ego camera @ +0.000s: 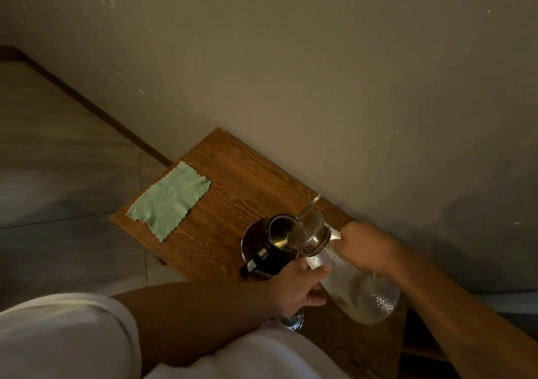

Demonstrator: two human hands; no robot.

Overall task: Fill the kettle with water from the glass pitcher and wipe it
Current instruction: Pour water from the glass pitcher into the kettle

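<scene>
A steel kettle (pixel 263 240) with a black handle and a thin gooseneck spout stands open-topped on the wooden table (pixel 233 180). The glass pitcher (pixel 358 288) is tipped over it, with its metal lid (pixel 310 234) at the kettle's mouth. My right hand (pixel 366 247) grips the pitcher's neck from the far side. My left hand (pixel 297 288) holds the pitcher from the near side, fingers curled under the neck. Whether water is flowing is hard to see in the dim light.
A green cloth (pixel 170 199) lies flat on the table's left end. A small metal lid (pixel 292 320) sits on the table near me, partly hidden by my left hand. The wall runs right behind the table; floor lies to the left.
</scene>
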